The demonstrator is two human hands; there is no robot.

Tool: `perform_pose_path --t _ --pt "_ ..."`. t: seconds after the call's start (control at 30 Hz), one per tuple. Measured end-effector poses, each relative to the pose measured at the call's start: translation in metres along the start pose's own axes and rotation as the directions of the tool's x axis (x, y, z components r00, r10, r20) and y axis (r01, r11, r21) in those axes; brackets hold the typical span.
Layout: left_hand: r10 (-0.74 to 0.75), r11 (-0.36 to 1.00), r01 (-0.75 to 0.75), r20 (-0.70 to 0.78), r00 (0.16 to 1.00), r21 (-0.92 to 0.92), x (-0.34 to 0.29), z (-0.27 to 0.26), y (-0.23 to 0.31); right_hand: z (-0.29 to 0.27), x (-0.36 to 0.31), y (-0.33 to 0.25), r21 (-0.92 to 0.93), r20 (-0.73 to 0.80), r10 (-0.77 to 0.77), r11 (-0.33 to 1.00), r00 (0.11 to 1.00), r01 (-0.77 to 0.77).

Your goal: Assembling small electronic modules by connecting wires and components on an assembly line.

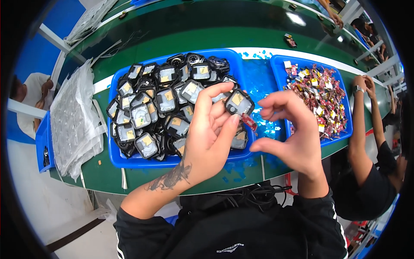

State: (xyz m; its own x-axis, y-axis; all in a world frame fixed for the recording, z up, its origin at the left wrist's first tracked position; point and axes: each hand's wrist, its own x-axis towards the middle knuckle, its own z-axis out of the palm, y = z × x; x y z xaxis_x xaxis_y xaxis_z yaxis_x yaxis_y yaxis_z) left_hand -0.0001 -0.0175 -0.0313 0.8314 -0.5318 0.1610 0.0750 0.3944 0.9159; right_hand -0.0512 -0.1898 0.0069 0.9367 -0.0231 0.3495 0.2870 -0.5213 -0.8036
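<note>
My left hand (211,129) grips a black smartwatch case (239,102) between thumb and fingers. The case is square with rounded corners, grey inside, with a tan sticker. A small red part (249,122) hangs at its lower edge; whether it is joined to the case I cannot tell. Just to the right, my right hand (295,136) is open, its fingers curled and well apart from the thumb. Below my left hand, a blue bin (142,163) is heaped with similar watch cases (165,100). A second blue bin (348,116) at the right holds many small red-and-white parts (321,99).
Blue scraps (258,86) lie between the bins on the green table (151,179). Plastic trays (75,125) are stacked at the left. A co-worker's arms (362,125) are at the right, another person (34,101) at far left. Beyond runs a green conveyor belt (224,26).
</note>
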Motion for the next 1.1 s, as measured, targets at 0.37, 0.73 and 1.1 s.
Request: perform_pose_path --t 0.37,0.73,1.1 --pt "0.327 0.657 -0.361 0.181 0.928 0.662 -0.005 -0.001 0.010 -0.002 -0.014 -0.002 0.541 0.136 0.286 0.781 0.949 -0.313" --pt "0.527 0.155 -0.594 0.443 0.726 0.789 0.000 -0.012 0.002 -0.004 -0.006 0.016 0.526 0.209 0.311 0.764 0.927 -0.375" --pt "-0.093 0.989 0.100 -0.068 0.993 0.106 -0.009 0.003 -0.005 -0.002 -0.009 0.017 0.216 0.010 -0.037 0.976 0.999 0.034"
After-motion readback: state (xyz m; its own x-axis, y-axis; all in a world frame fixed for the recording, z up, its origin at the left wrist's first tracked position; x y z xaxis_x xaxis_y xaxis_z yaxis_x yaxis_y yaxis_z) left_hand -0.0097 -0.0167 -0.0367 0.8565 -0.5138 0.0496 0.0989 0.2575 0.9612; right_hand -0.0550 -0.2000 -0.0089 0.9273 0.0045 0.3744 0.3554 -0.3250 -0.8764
